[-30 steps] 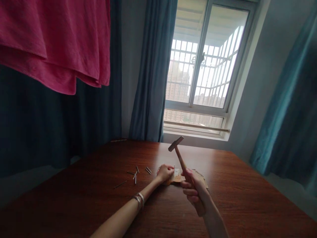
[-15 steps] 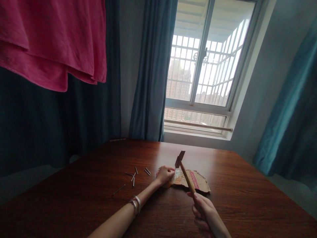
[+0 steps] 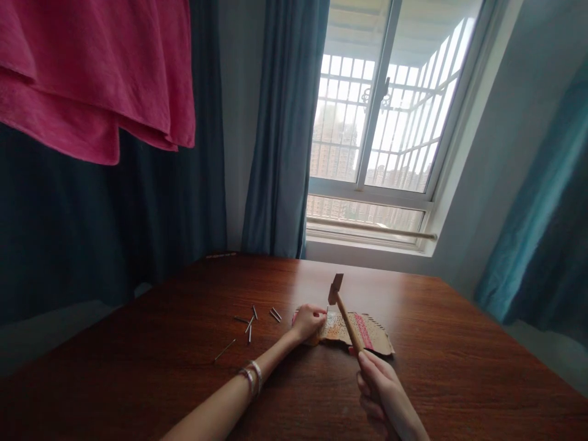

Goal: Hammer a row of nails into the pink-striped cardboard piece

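My right hand point(image 3: 383, 389) is wrapped round the wooden handle of a hammer point(image 3: 348, 320). The hammer's head is raised just above a nail point(image 3: 327, 310), with a small gap showing between them. My left hand point(image 3: 309, 323) pinches that thin upright nail between thumb and fingers. Under the left hand lies a torn, flat piece of cardboard point(image 3: 376, 334), marked with a pink stripe, orange patches and many small dark holes or spots. Bracelets circle my left wrist.
Several loose nails point(image 3: 249, 326) are scattered on the brown wooden table point(image 3: 294, 392) left of my left hand. A short strip point(image 3: 221, 255) lies at the table's far edge. Blue curtains point(image 3: 280, 135), a window point(image 3: 372, 122) and a hanging pink cloth point(image 3: 101, 73) are beyond.
The hammer's head has lifted slightly off the nail, which now shows more clearly beneath it. My left hand keeps its pinch. The whole view has shifted a little.
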Action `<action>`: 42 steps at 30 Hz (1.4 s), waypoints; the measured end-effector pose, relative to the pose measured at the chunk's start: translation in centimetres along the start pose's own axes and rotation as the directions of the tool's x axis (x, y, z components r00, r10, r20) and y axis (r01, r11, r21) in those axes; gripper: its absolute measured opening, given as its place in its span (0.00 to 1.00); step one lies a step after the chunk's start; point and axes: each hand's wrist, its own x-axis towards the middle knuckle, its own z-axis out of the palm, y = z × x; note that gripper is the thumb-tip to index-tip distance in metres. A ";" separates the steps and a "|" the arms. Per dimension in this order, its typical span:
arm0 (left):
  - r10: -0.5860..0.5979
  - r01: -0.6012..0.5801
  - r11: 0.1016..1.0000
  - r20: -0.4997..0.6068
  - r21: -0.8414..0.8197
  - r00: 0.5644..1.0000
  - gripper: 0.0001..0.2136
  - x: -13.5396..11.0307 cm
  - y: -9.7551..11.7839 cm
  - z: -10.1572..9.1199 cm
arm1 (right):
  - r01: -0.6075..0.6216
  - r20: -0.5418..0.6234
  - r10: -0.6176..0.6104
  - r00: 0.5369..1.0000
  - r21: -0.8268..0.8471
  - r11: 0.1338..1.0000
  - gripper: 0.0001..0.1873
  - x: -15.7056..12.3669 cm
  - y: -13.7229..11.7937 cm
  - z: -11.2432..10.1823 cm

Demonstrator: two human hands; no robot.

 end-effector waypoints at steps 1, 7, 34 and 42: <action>0.018 -0.018 1.000 -0.018 -0.001 1.000 0.17 0.1 -0.2 0.1 | -0.003 0.019 0.003 1.000 0.000 1.000 0.30 0.0 -0.1 -0.1; 0.058 -0.059 0.998 -0.049 -0.016 0.997 0.15 0.4 -0.8 0.4 | -0.020 0.036 0.021 0.999 -0.034 0.999 0.29 -0.3 -0.6 0.3; 0.119 -0.117 0.992 -0.039 0.053 0.992 0.15 -0.2 0.0 -0.2 | 0.048 0.027 -0.047 0.999 -0.038 0.998 0.26 -0.7 -0.5 1.0; 0.088 -0.085 0.994 -0.045 0.072 0.995 0.15 -0.2 0.2 -0.3 | 0.061 0.018 -0.061 0.998 0.020 0.998 0.24 -0.9 -0.9 0.1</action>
